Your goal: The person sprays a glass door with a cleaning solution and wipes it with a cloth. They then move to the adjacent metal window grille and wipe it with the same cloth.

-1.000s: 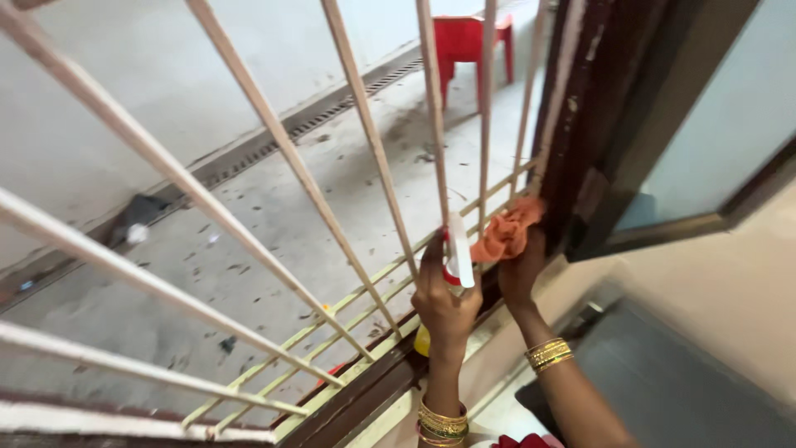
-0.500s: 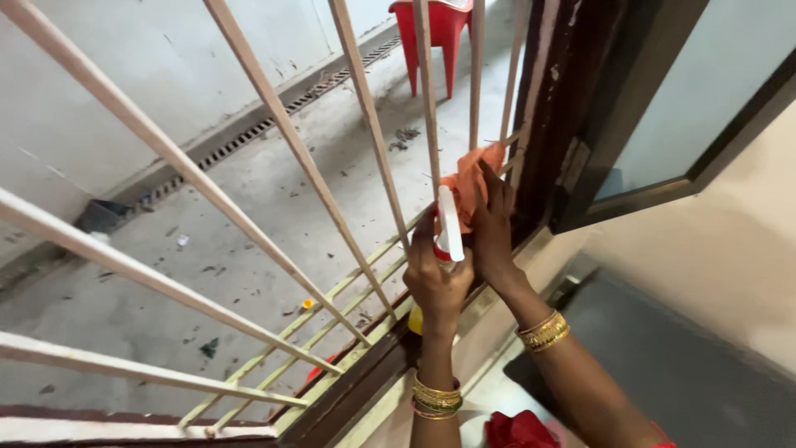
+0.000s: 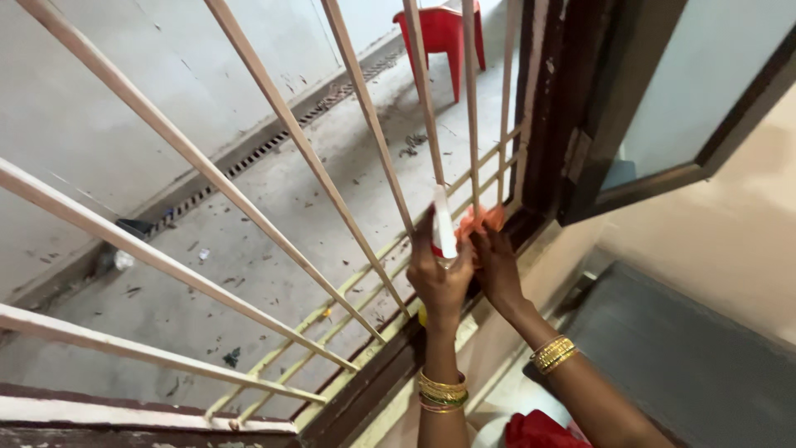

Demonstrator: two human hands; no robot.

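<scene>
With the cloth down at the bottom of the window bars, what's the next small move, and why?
Probably slide the orange cloth along the lower rail. The right hand presses it low on the grille, beside the spray bottle in the left hand, near the dark frame.

I see the left hand (image 3: pixel 439 278) gripping a spray bottle (image 3: pixel 444 224) upright, white nozzle up against the cream window grille (image 3: pixel 365 124). Right hand (image 3: pixel 497 265) presses an orange cloth (image 3: pixel 481 220) on the lower bars, just beside the bottle. Red plastic chair (image 3: pixel 444 37) stands outside on the littered concrete.
</scene>
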